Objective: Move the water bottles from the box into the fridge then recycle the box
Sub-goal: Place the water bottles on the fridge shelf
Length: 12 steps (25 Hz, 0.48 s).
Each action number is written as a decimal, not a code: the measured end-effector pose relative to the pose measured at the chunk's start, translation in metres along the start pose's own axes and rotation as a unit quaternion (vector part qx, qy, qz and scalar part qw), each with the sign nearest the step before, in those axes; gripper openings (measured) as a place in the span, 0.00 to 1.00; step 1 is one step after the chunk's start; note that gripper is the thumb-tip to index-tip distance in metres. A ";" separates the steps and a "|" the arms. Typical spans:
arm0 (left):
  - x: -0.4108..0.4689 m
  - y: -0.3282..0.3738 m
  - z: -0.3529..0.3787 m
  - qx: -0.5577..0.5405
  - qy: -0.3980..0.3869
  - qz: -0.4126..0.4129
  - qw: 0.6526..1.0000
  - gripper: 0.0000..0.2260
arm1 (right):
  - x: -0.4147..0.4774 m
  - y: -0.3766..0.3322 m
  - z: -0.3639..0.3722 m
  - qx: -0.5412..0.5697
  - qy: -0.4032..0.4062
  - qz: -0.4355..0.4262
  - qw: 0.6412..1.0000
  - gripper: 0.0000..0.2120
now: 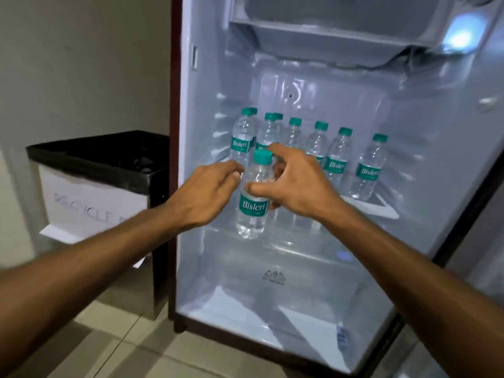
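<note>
The fridge [425, 132] stands open and lit. Several clear water bottles with green caps and green labels [337, 162] stand in a row on its glass shelf [381, 207]. At the shelf's front left, my right hand [297, 184] grips one more bottle [252, 211] upright, thumb across its front and fingers behind it. My left hand [204, 195] hovers at that bottle's left side with loosely curled fingers, fingertips near its shoulder and holding nothing. The cardboard box is out of view.
A bin with a black liner and a paper "recycle" label [92, 197] stands on the tiled floor, left of the fridge against the wall. The freezer compartment [327, 28] hangs above the shelf. The fridge's lower compartment [272, 296] holds nothing.
</note>
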State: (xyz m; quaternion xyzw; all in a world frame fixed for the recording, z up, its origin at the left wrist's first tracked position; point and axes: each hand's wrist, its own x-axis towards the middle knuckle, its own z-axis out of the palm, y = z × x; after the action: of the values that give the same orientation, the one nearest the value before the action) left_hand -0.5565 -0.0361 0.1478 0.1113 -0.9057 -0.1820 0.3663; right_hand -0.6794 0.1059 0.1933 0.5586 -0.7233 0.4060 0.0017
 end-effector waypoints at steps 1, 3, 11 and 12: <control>0.010 -0.002 0.009 0.013 -0.010 0.004 1.000 0.11 | 0.007 -0.002 -0.014 -0.011 0.036 -0.012 0.999 0.24; 0.027 -0.010 0.030 0.036 -0.042 -0.009 0.998 0.12 | 0.019 -0.006 -0.037 -0.035 0.133 -0.044 0.989 0.26; 0.066 -0.017 0.083 0.169 -0.138 -0.033 0.975 0.30 | 0.082 0.006 -0.067 -0.106 0.344 -0.194 0.913 0.23; 0.070 -0.018 0.088 0.187 -0.143 -0.032 0.971 0.30 | 0.092 0.013 -0.065 -0.129 0.343 -0.209 0.907 0.23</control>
State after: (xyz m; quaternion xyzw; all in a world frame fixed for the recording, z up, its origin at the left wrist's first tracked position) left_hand -0.6663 -0.0540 0.1255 0.1793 -0.9627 -0.0346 0.1996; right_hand -0.7543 0.0704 0.2713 0.5177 -0.5910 0.4661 0.4068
